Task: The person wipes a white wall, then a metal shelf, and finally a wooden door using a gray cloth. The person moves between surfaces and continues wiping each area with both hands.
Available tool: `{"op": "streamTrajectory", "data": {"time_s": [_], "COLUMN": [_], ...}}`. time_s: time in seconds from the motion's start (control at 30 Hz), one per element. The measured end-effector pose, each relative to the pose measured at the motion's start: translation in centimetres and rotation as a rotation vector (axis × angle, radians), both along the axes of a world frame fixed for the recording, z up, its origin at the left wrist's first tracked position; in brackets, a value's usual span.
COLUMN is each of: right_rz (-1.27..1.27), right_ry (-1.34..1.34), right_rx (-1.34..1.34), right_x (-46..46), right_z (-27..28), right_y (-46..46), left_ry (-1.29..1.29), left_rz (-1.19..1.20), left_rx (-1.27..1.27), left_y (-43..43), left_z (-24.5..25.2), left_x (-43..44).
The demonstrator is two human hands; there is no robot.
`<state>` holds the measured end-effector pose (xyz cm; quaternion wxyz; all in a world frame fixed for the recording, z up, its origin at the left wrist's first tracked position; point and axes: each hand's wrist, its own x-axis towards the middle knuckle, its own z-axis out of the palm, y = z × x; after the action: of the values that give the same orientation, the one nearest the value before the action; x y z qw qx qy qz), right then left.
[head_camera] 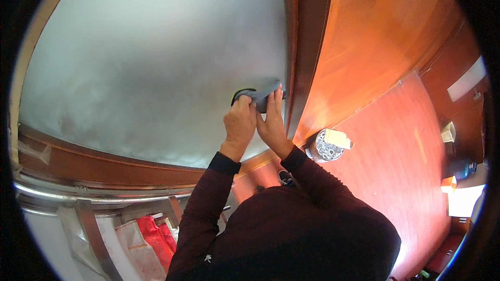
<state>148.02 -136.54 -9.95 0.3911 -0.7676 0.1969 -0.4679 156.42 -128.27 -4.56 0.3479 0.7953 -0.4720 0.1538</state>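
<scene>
A frosted glass panel point(136, 58), set in a dark wooden frame point(308, 39), stands before me. My left hand point(239, 123) has its fingers curled on a grey cloth point(263, 93) near the panel's right edge. Fingers extended, my right hand point(274, 123) presses the other end of that cloth against the panel. Behind the cloth, a dark fitting point(243, 93) shows a rounded edge, possibly a door lock or handle. My hands and the cloth hide most of it. The two hands nearly touch at the thumbs.
An orange-brown wooden surface point(363, 39) rises right of the frame. On the reddish floor point(390, 136) stands a patterned round container point(328, 148) with a yellow cloth point(336, 139) on top. Metal rails point(109, 199) run at lower left, above red and white bags point(146, 238).
</scene>
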Motion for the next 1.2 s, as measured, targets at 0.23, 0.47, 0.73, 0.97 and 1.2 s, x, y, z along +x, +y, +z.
{"op": "streamTrajectory", "data": {"time_s": [0.23, 0.47, 0.73, 0.97, 1.2], "right_rz": [-0.099, -0.104, 0.009, 0.289, 0.374], "right_ry": [-0.263, -0.289, -0.267, -0.190, -0.316], "right_rx": [-0.412, -0.562, -0.807, -0.976, -1.262], "right_x": [2.1, 2.4, 5.5, 9.9, 16.4], "right_z": [10.1, 19.4, 22.5, 23.4, 24.7], "right_y": [-2.6, -5.0, -1.5, 7.6, 17.0], "left_ry": [-0.107, -0.235, -0.249, -0.278, -0.453], "left_rz": [-0.107, -0.045, 0.134, 0.502, 0.850], "left_rx": [-0.237, -0.385, -0.490, -0.478, -0.362], "left_y": [-0.6, -0.2, 7.2, 19.1, 28.4], "left_z": [10.8, 21.0, 23.1, 22.5, 22.8], "left_x": [0.6, 1.5, 4.1, 7.4, 11.2]}}
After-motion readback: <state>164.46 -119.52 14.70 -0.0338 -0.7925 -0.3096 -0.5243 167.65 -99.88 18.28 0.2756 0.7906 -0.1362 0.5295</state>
